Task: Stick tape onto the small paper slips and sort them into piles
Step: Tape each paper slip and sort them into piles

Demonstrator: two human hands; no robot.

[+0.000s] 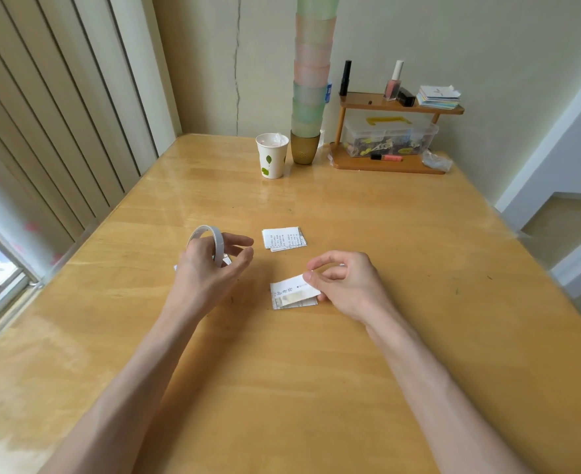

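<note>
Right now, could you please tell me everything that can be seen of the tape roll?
The tape roll is a thin, pale grey-white ring with a narrow band and a wide hollow centre, so little tape seems to be left on it. It stands on its edge, slightly tilted, lifted above the wooden table. The left hand grips it, and that hand hides the lower part of the ring. Whether the fingers pass through the hole cannot be told. No loose tape end is visible.
</note>
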